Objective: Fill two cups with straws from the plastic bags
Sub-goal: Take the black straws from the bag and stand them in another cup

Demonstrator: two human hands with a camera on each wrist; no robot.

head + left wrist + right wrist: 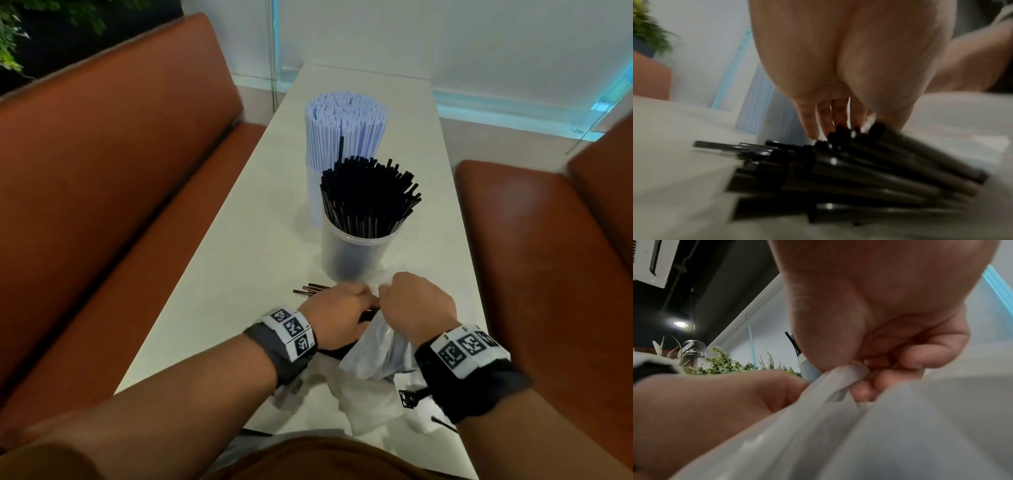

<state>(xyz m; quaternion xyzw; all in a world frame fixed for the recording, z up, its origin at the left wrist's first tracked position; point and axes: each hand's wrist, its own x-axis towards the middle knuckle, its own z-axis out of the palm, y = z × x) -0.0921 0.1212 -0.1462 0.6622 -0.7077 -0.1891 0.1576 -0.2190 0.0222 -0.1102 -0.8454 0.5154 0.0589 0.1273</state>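
The right hand (416, 305) is pinching the top edge of the plastic bag (373, 356) on the worktop (239, 246). The left hand (337, 315) is reaching in with straight fingers over the black straws (849, 170). It should probably gather them all together, so none slip out.

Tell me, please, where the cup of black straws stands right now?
In the head view, the cup of black straws stands mid-table, just beyond both hands and directly in front of the cup of white straws.
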